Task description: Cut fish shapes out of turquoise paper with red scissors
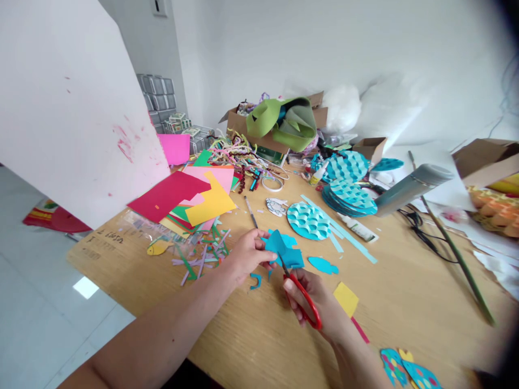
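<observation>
Between the thumb and fingers of my left hand (252, 251) is a piece of blue paper (287, 256), held just above the table. My right hand (310, 296) grips red-handled scissors (306, 302), and their blades reach into the paper's near edge. Whether the blades are parted is hard to see. A blue paper fish cutout (323, 265) lies to the right of the paper. Close below my left hand rests a small curved blue scrap (255, 281). A yellow paper square (346, 299) sits beyond my right wrist.
Coloured paper sheets (182, 197) and thin strips (203, 254) cover the left side, beside a tall white board (81, 108). Behind stand a round blue scalloped piece (308, 221), a glue bottle (359, 228) and a grey cylinder (409, 189). A long green stick (458, 248) lies at right.
</observation>
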The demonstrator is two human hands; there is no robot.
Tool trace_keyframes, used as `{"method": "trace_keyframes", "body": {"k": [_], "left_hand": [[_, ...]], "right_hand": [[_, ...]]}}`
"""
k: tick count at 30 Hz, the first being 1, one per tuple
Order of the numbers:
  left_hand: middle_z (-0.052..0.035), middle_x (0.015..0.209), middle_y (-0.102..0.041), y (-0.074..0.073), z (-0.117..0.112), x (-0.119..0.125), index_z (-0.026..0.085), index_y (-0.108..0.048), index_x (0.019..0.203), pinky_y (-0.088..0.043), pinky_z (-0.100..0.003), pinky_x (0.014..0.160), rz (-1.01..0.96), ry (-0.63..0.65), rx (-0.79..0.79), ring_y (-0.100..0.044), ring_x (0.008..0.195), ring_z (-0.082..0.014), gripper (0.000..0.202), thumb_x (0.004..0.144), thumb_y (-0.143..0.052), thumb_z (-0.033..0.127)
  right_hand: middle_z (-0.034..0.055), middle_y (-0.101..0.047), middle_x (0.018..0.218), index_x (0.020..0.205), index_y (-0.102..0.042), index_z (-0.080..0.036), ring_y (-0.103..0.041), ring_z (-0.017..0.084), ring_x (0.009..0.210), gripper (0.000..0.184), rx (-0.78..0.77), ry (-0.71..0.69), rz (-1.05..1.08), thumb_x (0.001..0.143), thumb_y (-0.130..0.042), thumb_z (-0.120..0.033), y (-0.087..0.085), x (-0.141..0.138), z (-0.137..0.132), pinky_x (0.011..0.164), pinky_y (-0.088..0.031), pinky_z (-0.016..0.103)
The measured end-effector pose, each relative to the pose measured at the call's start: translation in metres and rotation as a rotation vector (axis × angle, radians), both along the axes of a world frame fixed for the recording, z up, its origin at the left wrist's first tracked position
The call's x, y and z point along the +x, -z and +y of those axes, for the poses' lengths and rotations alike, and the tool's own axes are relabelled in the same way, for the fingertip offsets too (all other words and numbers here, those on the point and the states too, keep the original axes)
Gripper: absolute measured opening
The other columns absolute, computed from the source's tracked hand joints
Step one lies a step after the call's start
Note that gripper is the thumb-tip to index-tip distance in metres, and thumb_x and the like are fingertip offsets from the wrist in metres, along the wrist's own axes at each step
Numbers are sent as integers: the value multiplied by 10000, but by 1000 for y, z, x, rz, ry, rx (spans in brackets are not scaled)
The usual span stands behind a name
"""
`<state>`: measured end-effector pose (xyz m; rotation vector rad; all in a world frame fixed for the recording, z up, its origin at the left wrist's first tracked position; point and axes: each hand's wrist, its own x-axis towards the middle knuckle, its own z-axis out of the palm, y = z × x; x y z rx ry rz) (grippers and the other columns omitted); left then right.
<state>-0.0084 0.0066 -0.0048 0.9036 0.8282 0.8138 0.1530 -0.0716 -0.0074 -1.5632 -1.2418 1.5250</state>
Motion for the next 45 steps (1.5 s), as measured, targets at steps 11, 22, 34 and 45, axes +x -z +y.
{"method": "trace_keyframes", "body": {"k": [11,22,34,45], "left_hand": [[-58,798,-693,0,0,0,131,-521,1004,-488,-264,558,-10,6,-6,-638,576,-141,474,598,-762,171],[-38,796,-663,-6,4,-1,129,-573,968,-461,-233,576,59,-130,51,-607,685,-127,385,629,-742,200],[-10,749,-652,-7,2,0,128,-566,963,-441,-223,554,-55,-154,-1,-583,615,-103,419,591,-750,189],[-33,862,-633,-10,-1,-1,139,-588,936,-507,-270,566,-2,21,-44,-615,687,-139,452,529,-782,162]], "right_hand": [[-82,-499,448,699,-445,-213,-439,68,292,515,17,3,38,713,-655,-683,-6,-1,-3,286,-346,168],[-86,-480,404,671,-445,-210,-396,52,286,519,-17,-48,69,697,-682,-670,-5,1,-3,281,-334,156],[-30,-493,508,637,-505,-167,-446,68,374,506,70,-124,274,860,-549,-620,-2,5,-5,343,-364,178],[-13,-496,477,619,-527,-158,-440,81,383,521,138,-60,351,916,-480,-583,-7,4,-4,398,-344,209]]}}
